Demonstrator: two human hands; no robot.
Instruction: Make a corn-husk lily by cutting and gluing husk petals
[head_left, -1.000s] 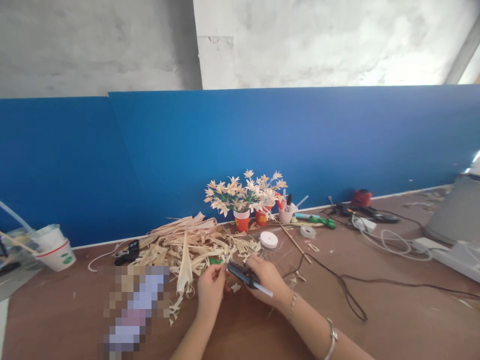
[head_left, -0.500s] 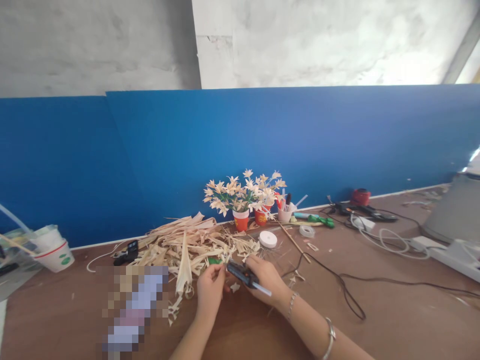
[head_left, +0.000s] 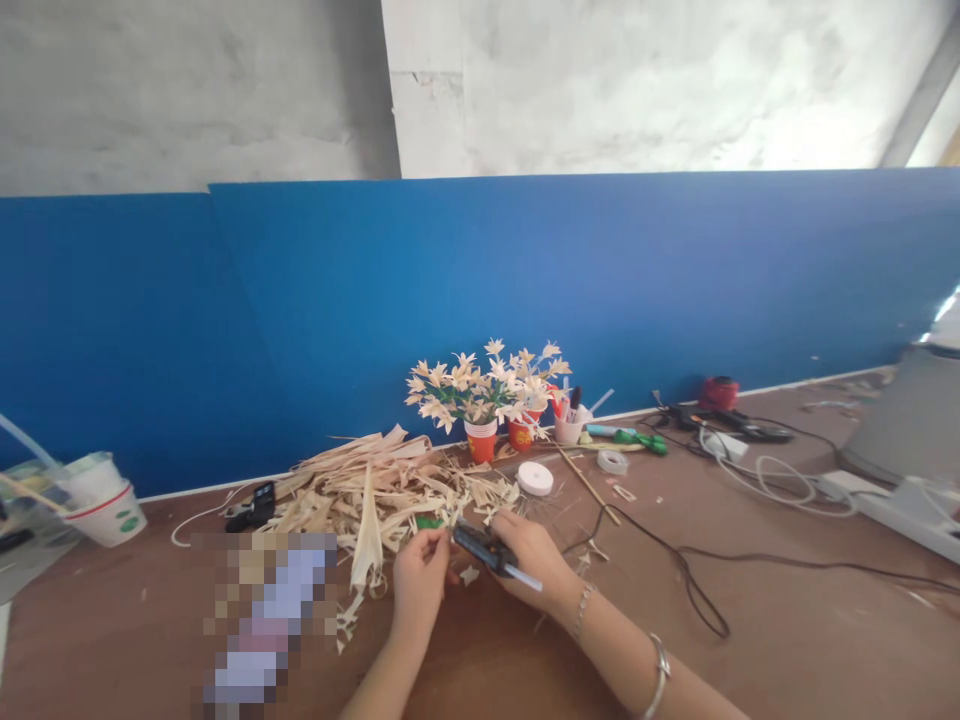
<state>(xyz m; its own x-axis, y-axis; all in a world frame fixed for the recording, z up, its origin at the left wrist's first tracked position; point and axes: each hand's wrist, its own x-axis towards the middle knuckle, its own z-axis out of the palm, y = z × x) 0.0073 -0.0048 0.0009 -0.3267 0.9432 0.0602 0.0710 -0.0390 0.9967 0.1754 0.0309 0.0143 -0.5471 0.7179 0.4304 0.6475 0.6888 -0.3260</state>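
My right hand (head_left: 529,560) is wrapped round a black hot glue gun (head_left: 484,548), from whose rear end a translucent glue stick (head_left: 526,578) pokes out. The gun's front end points at the fingertips of my left hand (head_left: 421,575). Those fingers are pinched together; whatever sits between them is too small to make out. Just beyond them lies something green (head_left: 429,522) at the edge of a heap of dry corn husks (head_left: 375,470). A small pale scrap (head_left: 469,575) rests on the table between my hands.
Two red cups with pale husk flowers (head_left: 480,440) stand by the blue partition (head_left: 525,270). A white roll (head_left: 535,478), clear tape (head_left: 613,462) and a thin stick (head_left: 589,485) lie beyond my right hand. Black cable (head_left: 690,570) crosses the right side. A paper cup (head_left: 109,510) stands left.
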